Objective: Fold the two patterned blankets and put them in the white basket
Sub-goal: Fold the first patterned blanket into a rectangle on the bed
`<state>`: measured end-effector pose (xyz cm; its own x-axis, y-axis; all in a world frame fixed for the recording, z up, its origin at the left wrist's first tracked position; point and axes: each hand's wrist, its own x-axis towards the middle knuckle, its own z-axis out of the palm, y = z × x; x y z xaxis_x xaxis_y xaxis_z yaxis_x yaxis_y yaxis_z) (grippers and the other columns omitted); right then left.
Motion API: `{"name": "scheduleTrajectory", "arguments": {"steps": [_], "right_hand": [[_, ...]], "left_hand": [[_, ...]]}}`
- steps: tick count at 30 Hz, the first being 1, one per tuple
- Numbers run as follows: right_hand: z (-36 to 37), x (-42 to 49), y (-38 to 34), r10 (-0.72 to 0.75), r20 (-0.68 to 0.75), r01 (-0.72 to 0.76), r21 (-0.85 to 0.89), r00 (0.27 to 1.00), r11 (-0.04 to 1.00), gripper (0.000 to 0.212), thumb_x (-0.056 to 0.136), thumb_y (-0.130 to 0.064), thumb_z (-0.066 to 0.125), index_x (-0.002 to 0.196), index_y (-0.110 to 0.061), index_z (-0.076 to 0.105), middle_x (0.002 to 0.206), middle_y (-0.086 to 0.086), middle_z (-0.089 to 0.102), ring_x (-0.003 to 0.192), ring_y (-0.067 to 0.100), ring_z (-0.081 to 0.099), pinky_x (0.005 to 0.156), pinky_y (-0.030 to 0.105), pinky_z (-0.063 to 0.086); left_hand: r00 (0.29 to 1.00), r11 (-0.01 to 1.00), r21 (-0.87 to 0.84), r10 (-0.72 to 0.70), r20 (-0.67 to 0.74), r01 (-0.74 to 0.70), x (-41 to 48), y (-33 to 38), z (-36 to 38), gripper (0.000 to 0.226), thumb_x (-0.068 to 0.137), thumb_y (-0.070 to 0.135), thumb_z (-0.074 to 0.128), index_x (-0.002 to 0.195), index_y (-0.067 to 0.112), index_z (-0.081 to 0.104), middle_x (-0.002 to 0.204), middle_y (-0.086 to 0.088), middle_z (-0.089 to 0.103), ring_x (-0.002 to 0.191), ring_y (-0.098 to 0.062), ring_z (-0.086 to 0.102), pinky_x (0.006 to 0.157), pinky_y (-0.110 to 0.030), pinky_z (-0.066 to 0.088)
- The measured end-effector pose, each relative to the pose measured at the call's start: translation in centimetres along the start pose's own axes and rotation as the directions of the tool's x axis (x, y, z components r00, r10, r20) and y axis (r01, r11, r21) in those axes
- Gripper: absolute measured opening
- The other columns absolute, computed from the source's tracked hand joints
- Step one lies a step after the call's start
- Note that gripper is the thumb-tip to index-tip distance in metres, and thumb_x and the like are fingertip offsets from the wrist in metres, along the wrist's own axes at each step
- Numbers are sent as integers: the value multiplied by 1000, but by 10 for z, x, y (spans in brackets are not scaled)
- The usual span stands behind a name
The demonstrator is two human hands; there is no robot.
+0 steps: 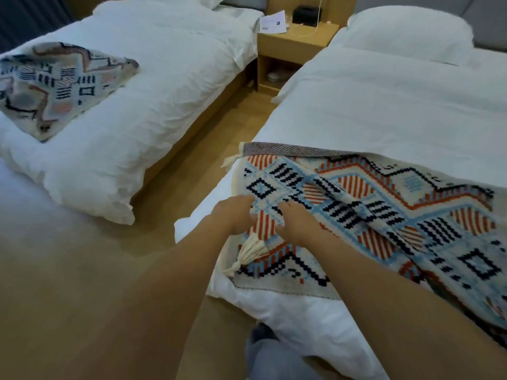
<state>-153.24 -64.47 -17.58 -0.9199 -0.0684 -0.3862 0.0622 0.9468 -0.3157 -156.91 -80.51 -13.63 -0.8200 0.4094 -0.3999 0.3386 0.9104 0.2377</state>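
Left hand [233, 215]: we press it on the near-left end of the blanket [384, 209], fingers curled and bunching the cloth; whether it truly pinches, we cannot tell.
Right hand [296, 223]: just beside the left, fingers bent into the same patch of cloth, grip equally unclear.
Blanket: spread across the near end of the right bed [384, 105], creased, a tassel [251, 252] lying near our left wrist.
Second blanket [55, 83]: flat on the left bed [164, 78], well apart.
Nightstand [290, 48]: between the beds, far, with papers [273, 21] on top.
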Motion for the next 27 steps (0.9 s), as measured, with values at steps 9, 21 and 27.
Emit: {"name": "scheduleTrajectory", "arguments": {"steps": [9, 21, 27], "right_hand": [[-41, 96, -18, 54, -47, -55, -2, 997, 999, 48, 93, -31, 48, 136, -11, 35, 137, 11, 44, 123, 29, 43, 100, 41, 40], [-65, 267, -7, 338, -87, -331, 85, 937, 940, 42, 95, -23, 44, 134, -8, 40, 136, 15, 46, 120, 31, 45, 99, 42, 41], [-54, 352, 25, 379, -117, -368, 105, 918, 924, 36, 94, -18, 46, 128, -7, 45, 128, 14, 50, 117, 32, 45, 97, 42, 41]], "left_hand": [[998, 997, 48, 63, 30, -64, 96, -47, -56, 49, 94, 37, 46, 137, 14, 37, 137, -10, 48, 118, -27, 50, 95, -39, 44], [958, 933, 225, 260, 124, -282, 297, -145, -73, 39, 93, 26, 43, 130, 13, 41, 130, -11, 52, 117, -31, 50, 96, -44, 42], [954, 944, 144, 289, 79, -298, 400, -138, -38, 22, 95, 30, 39, 106, 14, 50, 112, -8, 59, 103, -28, 56, 82, -39, 42]]}}
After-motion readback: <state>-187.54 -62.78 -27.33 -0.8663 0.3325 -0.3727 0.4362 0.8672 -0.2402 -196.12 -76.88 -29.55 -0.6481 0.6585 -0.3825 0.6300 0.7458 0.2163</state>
